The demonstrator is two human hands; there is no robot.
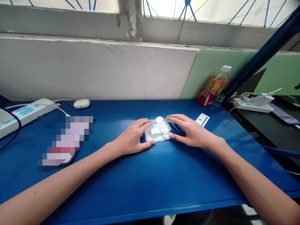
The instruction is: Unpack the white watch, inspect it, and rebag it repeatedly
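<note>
A wristwatch (165, 127) with a white dial and pale strap lies in a clear plastic bag (159, 137) on the blue table. A round white disc (159, 119) sits at the bag's far edge. My left hand (134, 137) rests around the bag's left side, with thumb and fingers apart and their tips at its edges. On the other side, my right hand (192, 131) is open, its fingertips at the bag's right edge. Just beyond that hand is a white card (202, 120) with a small dark slot, partly hidden by it.
A phone (67, 142), partly blurred out, lies at left near a white earphone case (82, 103) and a power strip (28, 112) with cables. At back right a drink bottle (213, 86) leans by a blue metal post (260, 59). Another power strip (253, 104) is farther right.
</note>
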